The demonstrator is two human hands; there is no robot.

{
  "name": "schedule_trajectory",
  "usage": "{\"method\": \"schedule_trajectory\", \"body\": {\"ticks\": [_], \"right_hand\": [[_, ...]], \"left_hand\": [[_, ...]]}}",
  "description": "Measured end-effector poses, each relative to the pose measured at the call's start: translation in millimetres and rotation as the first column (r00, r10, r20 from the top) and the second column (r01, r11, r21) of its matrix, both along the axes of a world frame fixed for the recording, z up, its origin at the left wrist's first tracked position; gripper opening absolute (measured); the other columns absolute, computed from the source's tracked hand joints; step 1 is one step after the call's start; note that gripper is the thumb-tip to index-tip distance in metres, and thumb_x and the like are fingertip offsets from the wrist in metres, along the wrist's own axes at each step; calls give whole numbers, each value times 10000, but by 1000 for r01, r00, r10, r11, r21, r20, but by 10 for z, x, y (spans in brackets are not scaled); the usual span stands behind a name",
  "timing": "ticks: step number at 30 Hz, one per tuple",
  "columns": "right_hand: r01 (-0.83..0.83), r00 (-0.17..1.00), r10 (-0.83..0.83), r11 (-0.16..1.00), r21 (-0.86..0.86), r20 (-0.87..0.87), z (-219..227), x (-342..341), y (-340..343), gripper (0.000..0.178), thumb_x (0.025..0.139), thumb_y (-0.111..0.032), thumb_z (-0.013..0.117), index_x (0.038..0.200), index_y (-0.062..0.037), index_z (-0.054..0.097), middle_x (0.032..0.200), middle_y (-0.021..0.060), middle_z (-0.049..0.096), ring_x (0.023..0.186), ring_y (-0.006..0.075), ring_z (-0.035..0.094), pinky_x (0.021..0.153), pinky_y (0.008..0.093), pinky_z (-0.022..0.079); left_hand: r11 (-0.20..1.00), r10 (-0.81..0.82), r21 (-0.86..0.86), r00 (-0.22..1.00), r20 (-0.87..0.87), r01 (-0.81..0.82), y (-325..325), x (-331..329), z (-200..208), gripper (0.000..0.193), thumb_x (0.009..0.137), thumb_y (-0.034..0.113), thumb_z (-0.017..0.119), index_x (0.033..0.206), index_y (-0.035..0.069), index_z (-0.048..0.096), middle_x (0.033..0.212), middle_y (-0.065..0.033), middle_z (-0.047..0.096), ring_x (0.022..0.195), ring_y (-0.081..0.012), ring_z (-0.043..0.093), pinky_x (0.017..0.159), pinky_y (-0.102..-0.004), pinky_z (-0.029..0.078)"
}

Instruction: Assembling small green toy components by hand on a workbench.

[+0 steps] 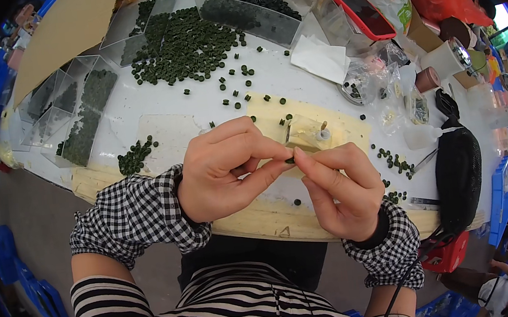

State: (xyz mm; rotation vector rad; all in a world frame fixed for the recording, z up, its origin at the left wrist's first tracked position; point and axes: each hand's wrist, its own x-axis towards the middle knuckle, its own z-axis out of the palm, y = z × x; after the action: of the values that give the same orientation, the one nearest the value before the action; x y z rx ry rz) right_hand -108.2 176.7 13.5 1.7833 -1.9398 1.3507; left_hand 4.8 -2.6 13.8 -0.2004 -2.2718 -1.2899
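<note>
My left hand [224, 168] and my right hand [346, 193] meet over the near part of the table. Between their fingertips sits a small dark green round part [290, 160], mostly hidden by the fingers. Thumb and index finger of each hand are pinched together at it. Just beyond the fingertips stands a small yellowish block fixture [311, 134] with a short peg on top. A large heap of similar grooved green parts [191, 43] covers the far left of the table. A smaller pile [135, 158] lies left of my left hand, and several loose ones [397, 163] lie right of my right hand.
Clear plastic trays with green parts [83, 115] stand at the left, and another clear tray [250, 18] at the back. A red-cased phone [354, 6], white tissue [319, 58], squeeze bottle [422, 135] and black pouch [459, 169] occupy the right. A person [500, 287] is at lower right.
</note>
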Motion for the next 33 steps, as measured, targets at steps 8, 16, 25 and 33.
{"method": "schedule_trajectory", "body": {"ticks": [8,16,25,33], "right_hand": [[-3,1000,3,1000,-11,-9,-17,-14,-3,480,650,76,721,1118,-27,696,842,67,608,646,204,550,558,294,450],[8,1000,-8,1000,-3,8,0,-5,-3,474,667,89,714,1128,-22,690,843,63,610,660,195,549,559,287,452],[8,1000,-8,1000,-4,23,4,-1,-10,457,690,96,711,1133,-14,685,836,68,607,674,189,556,567,279,460],[34,999,-34,999,14,21,-20,-11,-18,446,717,83,708,1149,-18,677,836,68,609,679,183,559,565,274,457]], "left_hand": [[1000,9,2,1000,22,-9,1,-2,26,250,731,-47,763,952,42,688,733,1,534,559,-51,439,484,-200,351],[998,-6,62,999,33,4,-18,-33,-21,224,750,-31,757,943,54,682,711,18,493,576,-49,420,504,-203,329],[988,-26,151,998,64,16,-16,-40,-53,221,760,-19,760,952,51,677,694,35,455,589,-39,390,538,-200,314],[902,-103,432,963,247,-14,12,-53,-60,166,796,21,755,942,29,678,717,53,463,641,-25,389,599,-182,329]]}}
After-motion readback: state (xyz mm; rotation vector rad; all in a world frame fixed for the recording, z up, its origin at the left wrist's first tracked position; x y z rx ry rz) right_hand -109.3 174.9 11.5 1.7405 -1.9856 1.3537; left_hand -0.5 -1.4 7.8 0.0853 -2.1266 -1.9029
